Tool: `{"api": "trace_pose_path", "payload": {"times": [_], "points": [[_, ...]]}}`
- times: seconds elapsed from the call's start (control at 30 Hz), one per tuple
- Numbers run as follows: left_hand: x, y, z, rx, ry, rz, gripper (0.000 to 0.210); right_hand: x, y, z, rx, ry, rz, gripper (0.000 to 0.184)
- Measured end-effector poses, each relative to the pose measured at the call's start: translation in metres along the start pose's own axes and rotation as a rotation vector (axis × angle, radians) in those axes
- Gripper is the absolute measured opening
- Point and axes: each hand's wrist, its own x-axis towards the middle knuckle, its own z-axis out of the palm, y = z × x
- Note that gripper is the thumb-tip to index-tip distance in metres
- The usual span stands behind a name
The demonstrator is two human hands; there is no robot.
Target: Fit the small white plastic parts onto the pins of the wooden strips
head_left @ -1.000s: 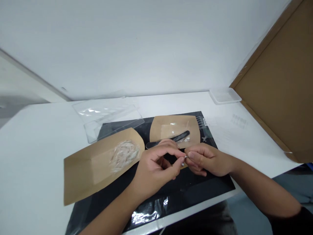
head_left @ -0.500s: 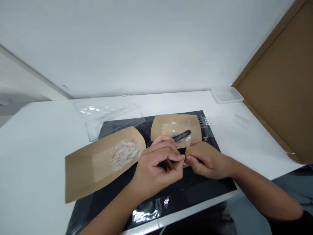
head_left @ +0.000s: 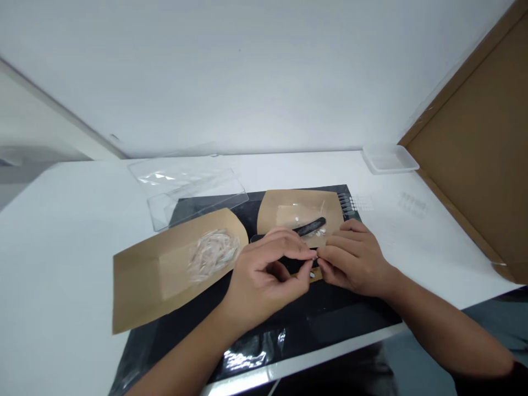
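My left hand is closed in a pinch, thumb and forefinger meeting the fingertips of my right hand. Between the two pinches sits a tiny dark, shiny piece, too small to name and mostly covered by fingers. Just below the fingertips, a brown strip with a small white oval piece lies on the black mat. Behind my hands, a brown paper tray holds a black nail file and several small white pieces.
To the left, a larger brown paper tray holds a heap of small clear bags. Clear plastic sheets lie behind it. A translucent box stands at the back right, beside a big cardboard panel. White dot stickers lie nearby.
My right hand's fingers have shifted and fanned out more, still pinching against the left. The brown strip with the white oval shows more clearly. The view has moved slightly.
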Motion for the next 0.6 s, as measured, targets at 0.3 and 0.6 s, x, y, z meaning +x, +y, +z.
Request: {"api": "trace_pose_path", "payload": {"times": [0.3, 0.6], "points": [[0.0001, -0.0008, 0.0012, 0.001, 0.024, -0.080, 0.012, -0.0011, -0.0009, 0.0009, -0.090, 0.045, -0.035, 0.026], [-0.0003, -0.0016, 0.0010, 0.078, 0.030, -0.009, 0.014, 0.0010, -0.0042, -0.0014, -0.135, 0.045, -0.029, 0.029]]}}
